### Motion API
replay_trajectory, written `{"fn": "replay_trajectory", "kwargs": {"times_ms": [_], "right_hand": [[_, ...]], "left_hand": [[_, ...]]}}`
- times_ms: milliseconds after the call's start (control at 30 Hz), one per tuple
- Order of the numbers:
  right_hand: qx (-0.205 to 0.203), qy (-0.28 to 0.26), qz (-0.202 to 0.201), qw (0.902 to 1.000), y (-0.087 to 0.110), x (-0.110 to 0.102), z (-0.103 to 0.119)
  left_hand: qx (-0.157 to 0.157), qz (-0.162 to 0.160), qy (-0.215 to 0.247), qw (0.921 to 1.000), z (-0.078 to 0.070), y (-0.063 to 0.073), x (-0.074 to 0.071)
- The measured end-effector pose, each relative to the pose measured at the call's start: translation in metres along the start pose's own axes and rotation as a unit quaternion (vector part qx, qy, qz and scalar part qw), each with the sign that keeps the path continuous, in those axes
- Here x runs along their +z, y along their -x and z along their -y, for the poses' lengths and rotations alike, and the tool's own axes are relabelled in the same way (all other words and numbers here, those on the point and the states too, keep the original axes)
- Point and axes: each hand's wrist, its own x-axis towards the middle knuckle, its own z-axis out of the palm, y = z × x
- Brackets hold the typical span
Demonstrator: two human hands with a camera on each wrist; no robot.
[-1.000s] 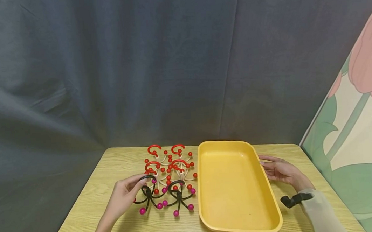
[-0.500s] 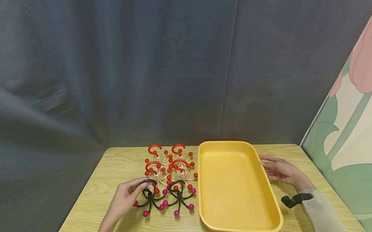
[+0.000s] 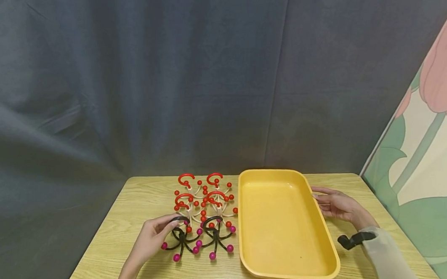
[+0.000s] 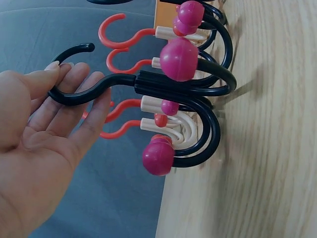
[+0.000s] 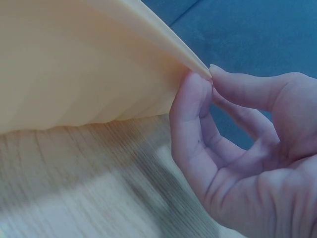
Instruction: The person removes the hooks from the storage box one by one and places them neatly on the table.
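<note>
My left hand point(image 3: 147, 240) pinches the curved top of a black claw hanger point(image 3: 182, 239) between thumb and fingers. In the left wrist view, this hanger's hook point(image 4: 74, 96) passes across the fingers, and its bent prongs end in magenta balls point(image 4: 158, 156). A second black hanger point(image 3: 215, 237) stands close to its right. Behind them stand several white hangers with red hooks point(image 3: 215, 176) and red balls. On the other side, my right hand point(image 3: 338, 207) holds the right rim of a yellow tray point(image 3: 241, 231); the right wrist view shows thumb and index finger point(image 5: 190, 114) pinching that rim.
The tray lies on a light wooden table point(image 3: 110, 229), just right of the hangers. A dark curtain point(image 3: 205, 81) hangs behind the table's back edge. A flower-painted panel point(image 3: 429, 154) borders the right side.
My left hand has shifted slightly right and toward the near edge with the black hanger, lining it up beside the second black one. The right hand and tray have stayed put.
</note>
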Motion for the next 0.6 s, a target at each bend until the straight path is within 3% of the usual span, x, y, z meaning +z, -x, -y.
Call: {"fn": "replay_trajectory", "kwargs": {"times_ms": [333,600], "right_hand": [[0.010,0.015,-0.024,0.9995,-0.0024,0.0008,-0.0013],[0.002,0.004,-0.013,0.9999,-0.0007,0.0000,-0.0005]], "left_hand": [[0.008,0.007,0.000,0.9999,0.0059,-0.0001,-0.0020],[-0.003,0.015,0.011,0.9998,0.0102,-0.0017,-0.0042]]}}
